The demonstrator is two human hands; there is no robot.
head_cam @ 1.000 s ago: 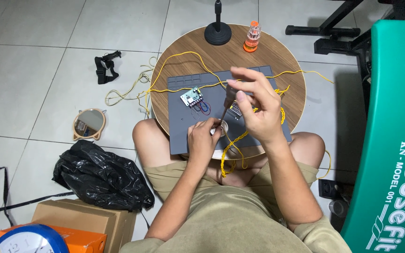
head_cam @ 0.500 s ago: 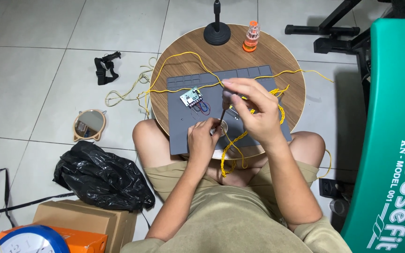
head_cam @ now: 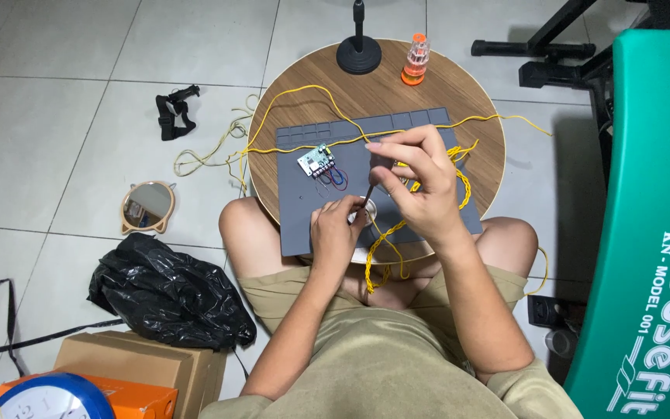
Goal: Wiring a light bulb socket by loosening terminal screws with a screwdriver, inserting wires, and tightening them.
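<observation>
The right hand (head_cam: 416, 182) is closed around a slim dark screwdriver (head_cam: 369, 190), fingers pinched together on its handle, the shaft angled down and to the left so its tip meets a small round silvery part (head_cam: 365, 208). The left hand (head_cam: 335, 233) sits right beneath, fingers curled together and gripping that round part at its edge, pinning it on the grey work mat (head_cam: 428, 124). Both hands are close, almost touching, at the near middle of the mat.

Just beyond the left hand, a small circuit board (head_cam: 317, 159) lies on the mat with short red and blue leads trailing from its near side. Twisted yellow wire (head_cam: 459, 186) loops under and around the right hand, runs across the mat and spills off the table edge toward the person's lap, with more of it snaking off to the left onto the tiled floor.

The mat lies on a round wooden table (head_cam: 467, 85). At the far rim stand a black stand base (head_cam: 359, 56) and an orange screwdriver-bit holder (head_cam: 415, 60), well apart from the hands. On the floor to the left lie a cat-eared mirror (head_cam: 149, 206) and a black plastic bag (head_cam: 168, 291).
</observation>
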